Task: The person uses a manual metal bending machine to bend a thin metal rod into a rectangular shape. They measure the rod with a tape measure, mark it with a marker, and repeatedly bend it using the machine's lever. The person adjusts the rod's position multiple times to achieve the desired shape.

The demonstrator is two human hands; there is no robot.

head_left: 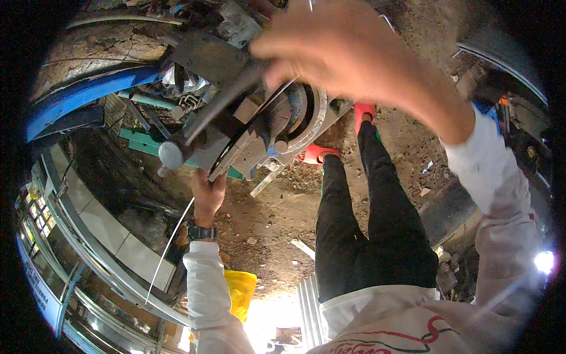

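- Workshop ground is brown, littered bare dirt (271, 221); scrap and metal stock crowd the edges, close to the working spot.
- Person's legs in black trousers (371, 236) stand near the fixture, feet in red shoes (318, 154); stance presumably puts both arms within reach of it.
- Long blue curved-looking beam (94, 94) lies left of the fixture; bend may be lens distortion.
- Heavy dark metal vise-like fixture (277, 121) with a grey rounded rim sits ahead of the body. Its bulk likely offers a steady support, sparing the hands that load.
- Thick grey steel bar with a round knob end (215, 115) slants across the fixture's left side; shape suggests a turning handle, placed clear for leverage.
- Right hand (330, 50), motion-blurred, is raised over the fixture's far side, fingers partly curled. Thin, straight metal rod (171, 251) reaches up to it; cannot tell whether the fingers hold it.
- Left hand (207, 197), dark watch (201, 232) at wrist, is curled closed around the rod at the fixture's near edge, apparently to steady it there.
- Rod location: across the fixture between both hands, pale tail slanting down-left past the left wrist.
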